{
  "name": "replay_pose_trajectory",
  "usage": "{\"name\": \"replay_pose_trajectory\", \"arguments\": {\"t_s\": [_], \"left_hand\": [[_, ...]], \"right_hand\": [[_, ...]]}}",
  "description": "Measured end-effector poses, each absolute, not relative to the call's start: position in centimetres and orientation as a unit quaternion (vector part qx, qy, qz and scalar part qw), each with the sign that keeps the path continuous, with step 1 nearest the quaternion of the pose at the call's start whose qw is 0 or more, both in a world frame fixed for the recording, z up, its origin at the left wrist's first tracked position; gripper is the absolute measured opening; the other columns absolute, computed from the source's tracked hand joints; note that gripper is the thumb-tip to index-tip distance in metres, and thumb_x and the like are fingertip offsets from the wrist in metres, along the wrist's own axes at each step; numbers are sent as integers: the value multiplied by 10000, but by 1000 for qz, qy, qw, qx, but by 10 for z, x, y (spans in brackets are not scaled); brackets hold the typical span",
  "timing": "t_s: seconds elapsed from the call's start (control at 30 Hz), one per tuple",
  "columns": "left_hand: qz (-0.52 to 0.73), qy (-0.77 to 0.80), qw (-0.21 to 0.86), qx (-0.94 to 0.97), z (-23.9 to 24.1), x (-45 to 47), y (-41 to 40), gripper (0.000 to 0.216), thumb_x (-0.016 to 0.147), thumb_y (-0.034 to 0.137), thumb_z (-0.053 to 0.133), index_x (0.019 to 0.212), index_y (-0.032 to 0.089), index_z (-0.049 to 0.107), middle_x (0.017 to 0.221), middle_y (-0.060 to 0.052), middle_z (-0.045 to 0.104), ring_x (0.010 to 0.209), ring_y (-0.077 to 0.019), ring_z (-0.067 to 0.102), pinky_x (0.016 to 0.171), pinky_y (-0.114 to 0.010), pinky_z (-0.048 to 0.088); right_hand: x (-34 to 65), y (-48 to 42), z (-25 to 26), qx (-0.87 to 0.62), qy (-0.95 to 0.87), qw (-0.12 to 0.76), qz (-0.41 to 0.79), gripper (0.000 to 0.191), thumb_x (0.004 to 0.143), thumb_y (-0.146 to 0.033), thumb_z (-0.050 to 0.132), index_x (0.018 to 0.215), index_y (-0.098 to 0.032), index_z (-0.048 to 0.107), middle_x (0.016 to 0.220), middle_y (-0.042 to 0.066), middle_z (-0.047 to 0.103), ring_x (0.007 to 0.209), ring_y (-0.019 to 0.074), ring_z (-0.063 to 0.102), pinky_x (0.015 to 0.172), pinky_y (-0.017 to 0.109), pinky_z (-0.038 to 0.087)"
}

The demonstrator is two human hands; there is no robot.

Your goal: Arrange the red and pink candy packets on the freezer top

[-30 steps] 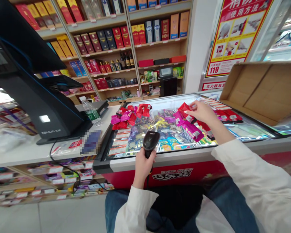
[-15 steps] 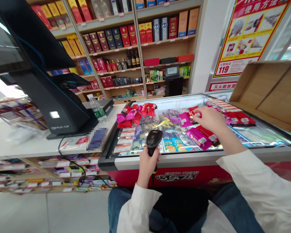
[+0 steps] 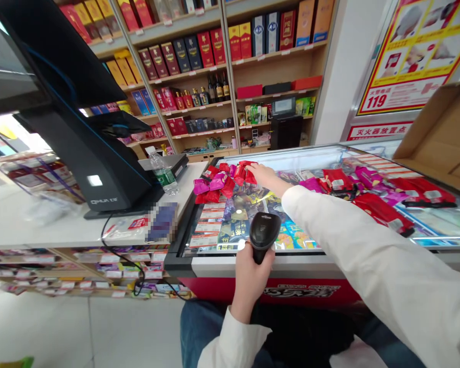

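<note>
The left hand point(image 3: 251, 278) is closed round the handle of a black scanner point(image 3: 266, 230), held upright at the near edge of the freezer point(image 3: 222, 267), right of its near-left corner. The right hand point(image 3: 266, 176) reaches across to the far-left part of the freezer's glass top, its fingertips at a red packet point(image 3: 250, 179) on the right side of a pile of red and purple packets point(image 3: 217, 182); whether the fingers grip this packet or only touch it, I cannot tell. The pile lies close to the left edge, with price labels point(image 3: 207, 225) between it and the near-left corner. A 2nd group of packets point(image 3: 368, 177) is spread toward the freezer's right edge, well apart from the 1st, and the right sleeve point(image 3: 341, 225) passes between the 2. Beyond that group stands a cardboard box point(image 3: 440, 133). On the counter point(image 3: 34, 230), 1 clear bottle point(image 3: 164, 175) stands near the right edge, beside a dark terminal point(image 3: 111, 176)
</note>
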State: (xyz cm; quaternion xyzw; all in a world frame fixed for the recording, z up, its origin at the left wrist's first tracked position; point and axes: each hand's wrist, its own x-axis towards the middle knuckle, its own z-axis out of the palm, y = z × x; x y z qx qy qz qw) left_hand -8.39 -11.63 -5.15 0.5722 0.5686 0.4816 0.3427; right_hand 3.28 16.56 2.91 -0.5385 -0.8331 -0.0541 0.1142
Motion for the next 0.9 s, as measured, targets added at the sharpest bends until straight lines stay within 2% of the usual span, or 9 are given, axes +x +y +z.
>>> {"name": "replay_pose_trajectory", "arguments": {"t_s": [0.13,0.27,0.33,0.4,0.5,0.6,0.67,0.8,0.9], "left_hand": [[474,573,331,582,-56,-85,-117,287,902,517,629,856,234,617,706,-59,736,603,-238,692,662,-354,501],[471,576,326,583,-56,-86,-116,282,900,514,629,848,237,614,708,-60,737,597,-238,692,663,-355,500],[471,577,325,583,-55,-85,-116,273,893,508,627,847,240,610,708,-59,742,585,-235,691,657,-352,500],[472,577,328,580,-52,-84,-115,271,887,510,627,839,245,599,689,-54,740,577,-234,692,657,-349,503],[476,574,334,576,-50,-83,-115,270,876,512,629,832,248,595,638,-40,723,577,-238,697,670,-349,508],[482,569,336,576,-51,-83,-113,263,871,504,634,825,248,596,601,-24,703,571,-236,695,676,-345,510],[490,565,330,576,-55,-83,-112,271,876,509,640,818,248,599,577,-10,685,558,-229,687,670,-338,504],[500,564,312,579,-62,-84,-108,292,894,517,644,799,244,608,544,8,658,540,-215,670,667,-329,490],[502,559,317,578,-64,-84,-107,285,888,505,657,792,240,609,570,-3,687,541,-211,671,658,-324,493]], "right_hand": [[34,177,18,-519,-847,56,-99,683,994,-19,435,1659,-176,455,1713,197,471,1445,355,590,1044,481,587],[41,164,18,-502,-856,55,-108,603,980,-25,503,1573,-129,536,1604,234,589,1490,342,561,1125,458,532],[44,152,23,-507,-854,47,-105,521,972,-93,618,1492,-112,590,1427,260,713,1377,368,660,1098,464,540],[49,137,31,-522,-846,39,-103,536,936,-189,743,1446,-106,602,1280,270,774,1230,396,743,1012,465,576],[57,114,41,-560,-823,68,-74,638,908,-365,814,1443,-113,574,1237,270,786,1173,415,764,912,438,593],[67,94,40,-612,-769,172,62,573,895,-500,798,1323,-157,630,1206,205,804,1124,383,771,842,390,581],[72,83,29,-611,-718,265,202,457,885,-481,797,1206,-181,668,1131,141,822,1015,313,783,776,335,563],[80,67,-2,-481,-610,415,474,312,852,-418,816,1048,-196,719,898,53,818,679,172,706,596,252,484],[84,58,-17,-404,-542,489,551,343,769,-481,876,913,-211,723,794,27,791,598,139,640,516,230,418]]}}
